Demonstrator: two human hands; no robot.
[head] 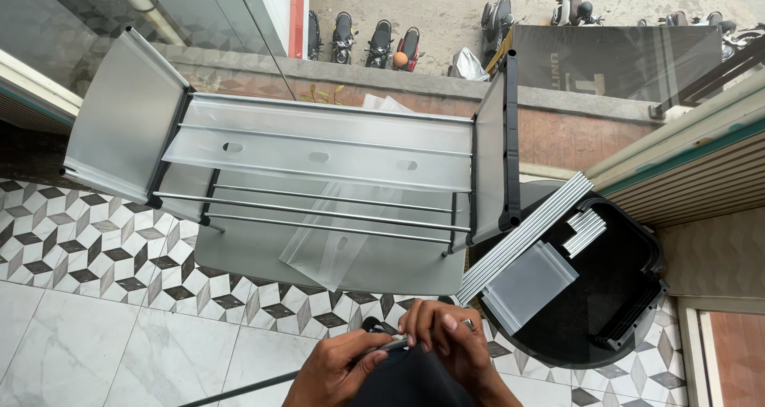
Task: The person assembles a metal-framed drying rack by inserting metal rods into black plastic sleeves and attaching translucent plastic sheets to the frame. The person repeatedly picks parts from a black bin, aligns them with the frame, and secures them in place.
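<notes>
Both hands sit low in frame, working one thin metal rod (396,345): your left hand (339,367) is closed around its shaft, your right hand (446,345) pinches its end with curled fingers (something small may be at the tip, too hidden to tell). Looks like a fitting step on that rod, part of putting together the half-built rack (319,168) ahead, which has frosted panels and three rods already across. Next move likely calls for a steady grip and lining the rod up with a side panel hole. Spare rods (526,236) and panels (530,283) lie on a black bin (637,295) at right. Floor (96,335) is marble with patterned tile; a balcony ledge (574,112) overlooks parked scooters (374,41) below.
</notes>
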